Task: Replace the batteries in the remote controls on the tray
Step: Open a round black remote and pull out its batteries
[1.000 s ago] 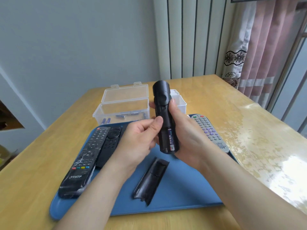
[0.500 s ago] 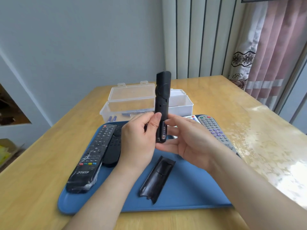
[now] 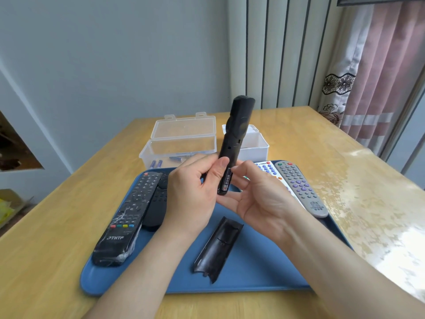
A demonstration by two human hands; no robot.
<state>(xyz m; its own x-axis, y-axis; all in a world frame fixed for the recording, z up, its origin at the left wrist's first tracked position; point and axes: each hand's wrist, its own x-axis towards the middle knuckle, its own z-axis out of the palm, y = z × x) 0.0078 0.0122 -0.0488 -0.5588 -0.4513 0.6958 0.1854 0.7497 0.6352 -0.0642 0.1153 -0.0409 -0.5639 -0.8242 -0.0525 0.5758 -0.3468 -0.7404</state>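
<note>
Black remote (image 3: 236, 139) held upright above middle of tray (image 3: 253, 280), open battery bay toward viewer, presumably so cells can be reached; battery (image 3: 226, 181) seated at lower end, just under left thumb tip; left hand (image 3: 193, 194) wrapped round remote's lower part, thumb pressing at battery's top; right hand (image 3: 259, 199) palm up beneath remote's foot, fingers loosely apart, gripping nothing, likely placed to catch cell; detached cover (image 3: 218, 247) near tray's front edge; clear box (image 3: 181, 143) beyond far edge.
</note>
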